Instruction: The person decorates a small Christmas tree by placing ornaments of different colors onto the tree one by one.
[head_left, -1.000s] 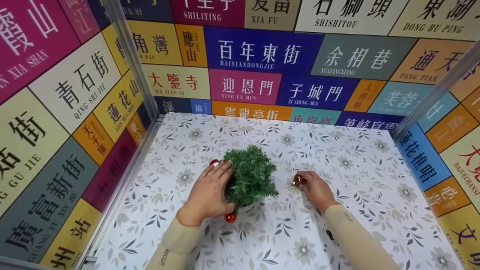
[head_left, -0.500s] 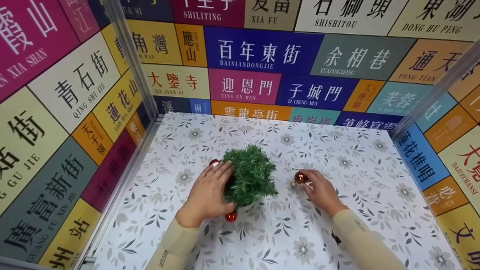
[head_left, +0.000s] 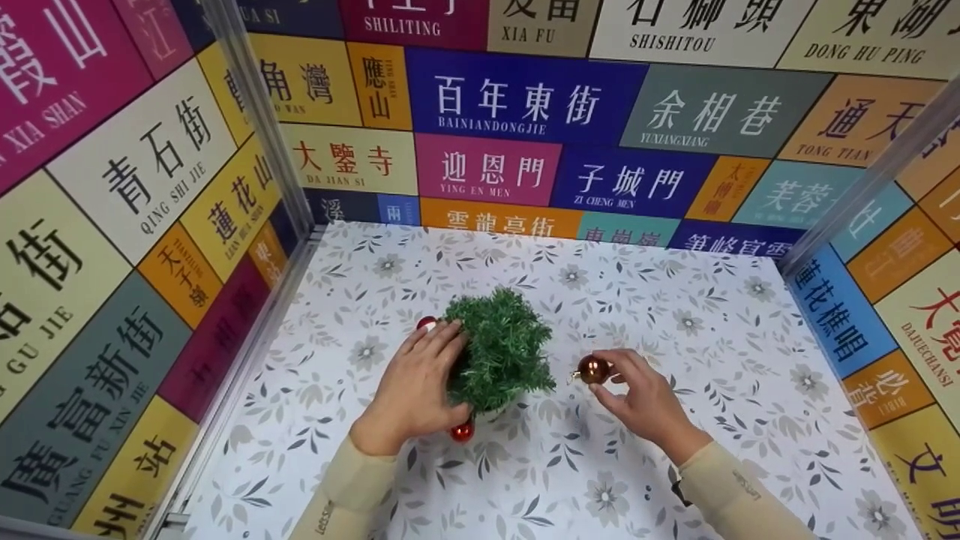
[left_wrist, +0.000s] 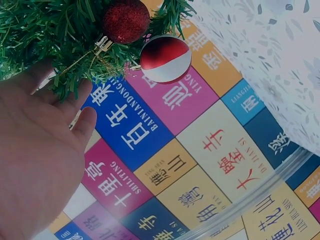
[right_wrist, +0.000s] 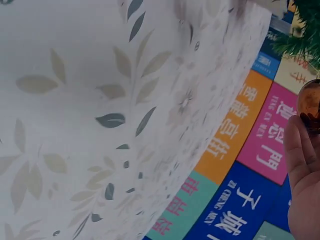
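A small green artificial tree (head_left: pixel 501 352) stands in the middle of the leaf-patterned table (head_left: pixel 675 300). My left hand (head_left: pixel 417 386) lies flat against the tree's left side, fingers fairly straight, thumb tucked under at the base. A red glitter ball (head_left: pixel 461 432) hangs low at the tree's front, and a red-and-white ball (head_left: pixel 427 324) shows beyond my fingertips. The left wrist view shows the glitter ball (left_wrist: pixel 126 20) and the red-and-white ball (left_wrist: pixel 165 59) hanging from the branches (left_wrist: pixel 45 30). My right hand (head_left: pixel 637 397) pinches a shiny copper ball (head_left: pixel 593 369) just right of the tree, lifted off the table; this copper ball (right_wrist: pixel 310 100) sits at the right wrist view's edge.
Walls (head_left: pixel 487 112) of coloured street-name panels close in the table on the left, back and right, with metal posts (head_left: pixel 255 120) at the corners. The table surface stretches bare around the tree.
My right hand has raised the copper ball off the table and drawn it slightly nearer, still beside the tree. The left hand and tree have stayed put.
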